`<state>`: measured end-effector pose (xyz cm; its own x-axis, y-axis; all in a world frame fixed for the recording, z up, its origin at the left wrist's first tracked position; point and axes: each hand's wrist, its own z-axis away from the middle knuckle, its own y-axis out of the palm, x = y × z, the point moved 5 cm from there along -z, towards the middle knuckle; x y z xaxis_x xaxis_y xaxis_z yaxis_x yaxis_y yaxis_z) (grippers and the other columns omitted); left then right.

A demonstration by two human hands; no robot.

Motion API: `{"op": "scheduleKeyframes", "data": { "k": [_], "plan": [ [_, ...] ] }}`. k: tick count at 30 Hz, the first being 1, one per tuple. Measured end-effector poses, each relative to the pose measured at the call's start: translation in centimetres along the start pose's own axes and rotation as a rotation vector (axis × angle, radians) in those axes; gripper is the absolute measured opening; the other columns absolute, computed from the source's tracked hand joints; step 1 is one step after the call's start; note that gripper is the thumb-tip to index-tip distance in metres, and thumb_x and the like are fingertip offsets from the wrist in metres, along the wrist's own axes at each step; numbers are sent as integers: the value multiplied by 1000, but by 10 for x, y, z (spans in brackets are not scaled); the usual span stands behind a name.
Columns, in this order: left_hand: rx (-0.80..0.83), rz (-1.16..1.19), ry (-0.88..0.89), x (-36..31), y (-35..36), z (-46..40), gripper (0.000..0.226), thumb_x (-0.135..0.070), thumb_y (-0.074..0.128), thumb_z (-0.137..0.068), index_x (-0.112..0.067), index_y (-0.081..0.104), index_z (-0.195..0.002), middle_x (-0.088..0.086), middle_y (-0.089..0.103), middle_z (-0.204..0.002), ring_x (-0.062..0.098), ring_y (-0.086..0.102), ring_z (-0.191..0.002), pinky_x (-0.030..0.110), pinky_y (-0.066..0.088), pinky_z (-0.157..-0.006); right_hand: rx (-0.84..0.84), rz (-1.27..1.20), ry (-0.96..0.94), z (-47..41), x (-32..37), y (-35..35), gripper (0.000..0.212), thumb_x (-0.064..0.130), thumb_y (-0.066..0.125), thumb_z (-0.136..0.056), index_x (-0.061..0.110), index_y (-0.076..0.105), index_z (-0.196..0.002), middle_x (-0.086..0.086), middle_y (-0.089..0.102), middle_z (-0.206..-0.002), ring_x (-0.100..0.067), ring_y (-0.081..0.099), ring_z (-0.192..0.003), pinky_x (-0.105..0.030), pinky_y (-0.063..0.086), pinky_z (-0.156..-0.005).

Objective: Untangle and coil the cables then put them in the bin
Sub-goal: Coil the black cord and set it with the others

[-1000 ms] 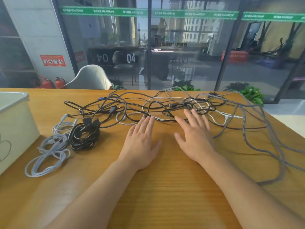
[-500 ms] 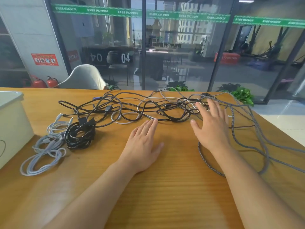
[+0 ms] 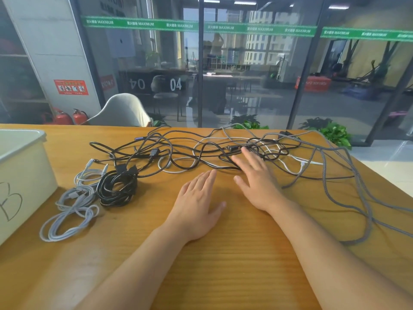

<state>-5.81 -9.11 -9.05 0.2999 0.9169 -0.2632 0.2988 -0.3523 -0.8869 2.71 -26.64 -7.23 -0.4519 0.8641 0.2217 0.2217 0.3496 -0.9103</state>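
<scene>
Just beyond the flat, empty right hand (image 3: 257, 182) the tangled cables (image 3: 223, 151) stretch left-right, its fingertips (image 3: 245, 151) nearer than the flat, empty left hand (image 3: 196, 204)

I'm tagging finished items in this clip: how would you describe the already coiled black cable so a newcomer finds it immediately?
Start at the pale bin at the table's left edge. Just right of it lie loose loops of light grey cables, and beside those sits the coiled black cable. It is the only tight, dark, doughnut-like bundle; the other black cables sprawl in the tangle farther back.
</scene>
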Motion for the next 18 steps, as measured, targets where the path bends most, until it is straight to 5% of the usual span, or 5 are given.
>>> {"op": "scheduleKeyframes", "data": {
  "k": [5,9,13,15,18],
  "plan": [
    [-15,15,-31,11,-3,-3,83,-55,48,-101,-24,5,-165,-7,16,-171,13,13,-157,31,11,-126,91,-26,-38,-8,-2,17,46,39,44,-110,37,43,-155,11,34,-165,-13,20,-156,-39,10,-127],
    [-28,45,-99,28,-7,-5,84,-53,52,-100,-24,7,-165,-7,18,-171,14,16,-156,31,14,-124,-88,-130,-208,5,10,-1,17,27,70,-97,34,75,-112,15,70,-120,-9,57,-122,-42,37,-115],
    [-54,141,-150,35,-10,-4,78,-42,54,-102,-24,12,-165,-5,23,-169,17,21,-155,36,22,-124,-22,-280,-181,20,32,-9,23,36,76,-91,38,61,-109,22,70,-89,8,61,-83,-17,46,-85],
    [-77,234,-174,37,-12,-4,67,-33,48,-105,-24,18,-164,-3,28,-167,18,25,-154,40,25,-124,105,-339,-152,24,40,-8,26,42,76,-91,41,62,-113,23,71,-88,12,62,-86,-8,40,-81],
    [-141,357,-201,40,-18,-5,57,-44,33,-105,-29,29,-161,-6,34,-163,14,28,-152,41,27,-123,218,-401,-153,25,46,-9,10,46,68,-97,39,75,-99,20,76,-94,2,67,-93,-22,49,-83]
  ]
}}
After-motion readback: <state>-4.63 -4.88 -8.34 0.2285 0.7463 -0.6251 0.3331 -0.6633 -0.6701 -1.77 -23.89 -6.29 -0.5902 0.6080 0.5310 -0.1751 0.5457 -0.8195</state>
